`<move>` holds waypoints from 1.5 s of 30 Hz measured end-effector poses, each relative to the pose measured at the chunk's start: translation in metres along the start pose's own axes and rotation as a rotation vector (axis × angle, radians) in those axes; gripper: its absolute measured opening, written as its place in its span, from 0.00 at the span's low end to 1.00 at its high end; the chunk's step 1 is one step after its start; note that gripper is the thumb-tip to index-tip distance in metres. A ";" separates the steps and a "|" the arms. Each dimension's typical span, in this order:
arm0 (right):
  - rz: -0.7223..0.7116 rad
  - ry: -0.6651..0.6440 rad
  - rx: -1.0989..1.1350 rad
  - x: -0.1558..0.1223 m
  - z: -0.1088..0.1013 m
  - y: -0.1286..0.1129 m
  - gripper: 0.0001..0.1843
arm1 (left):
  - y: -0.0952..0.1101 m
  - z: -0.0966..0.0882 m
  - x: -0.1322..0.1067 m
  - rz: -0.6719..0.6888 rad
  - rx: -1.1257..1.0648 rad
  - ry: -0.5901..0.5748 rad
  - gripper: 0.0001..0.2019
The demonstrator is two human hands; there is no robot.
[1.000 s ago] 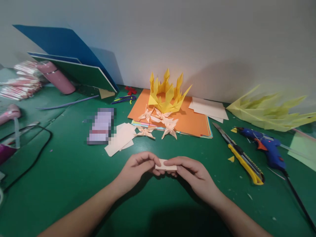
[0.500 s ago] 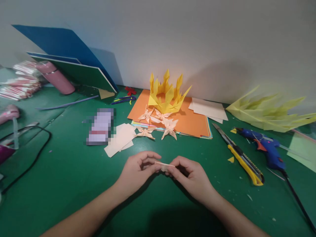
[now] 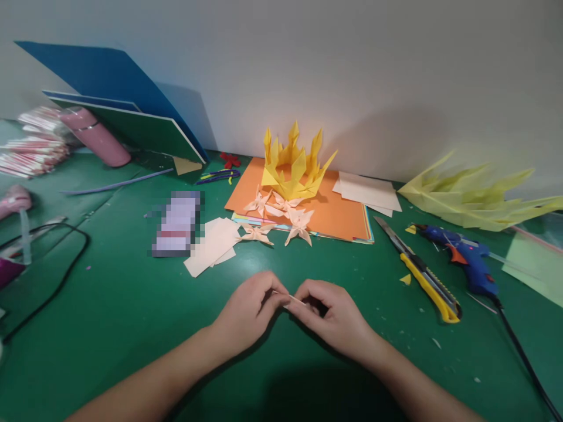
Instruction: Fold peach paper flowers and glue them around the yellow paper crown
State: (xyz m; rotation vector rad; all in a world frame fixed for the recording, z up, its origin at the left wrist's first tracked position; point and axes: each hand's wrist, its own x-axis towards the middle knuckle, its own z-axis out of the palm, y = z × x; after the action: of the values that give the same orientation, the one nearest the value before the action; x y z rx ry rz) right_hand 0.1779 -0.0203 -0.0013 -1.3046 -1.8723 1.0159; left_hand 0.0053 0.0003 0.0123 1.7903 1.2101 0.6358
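A small piece of pale pink paper (image 3: 290,299) is pinched between my two hands, mostly covered by the fingers. My left hand (image 3: 255,302) closes thumb and forefinger on its left end. From the other side, my right hand (image 3: 329,306) grips it with thumb and fingertips. Just beyond the hands lie several folded pink paper flowers (image 3: 299,226), some on a stack of coloured paper with an orange sheet (image 3: 338,220) on top. To their left is a small pile of pale pink paper pieces (image 3: 213,246).
A yellow folded-paper crown (image 3: 292,183) stands on the orange sheet. At right lie a yellow utility knife (image 3: 424,281) with its blade out, a blue glue gun (image 3: 475,264) with a cord, and pale yellow folded paper (image 3: 479,196). A pixelated phone-like object (image 3: 178,223) and pink bottle (image 3: 97,138) are left.
My fingers have drawn closer together over the pink paper, so less of it shows. My left forefinger has bent down onto it. The whole view has shifted slightly.
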 end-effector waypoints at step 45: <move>0.310 -0.146 0.922 0.000 -0.006 0.012 0.17 | 0.001 -0.009 0.001 -0.027 -0.690 -0.180 0.07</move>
State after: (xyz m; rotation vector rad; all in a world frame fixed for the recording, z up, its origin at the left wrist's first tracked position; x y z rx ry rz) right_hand 0.1884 -0.0168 -0.0083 -0.9540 -1.0267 1.8717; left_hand -0.0007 0.0048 0.0171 1.2140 0.7604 0.7459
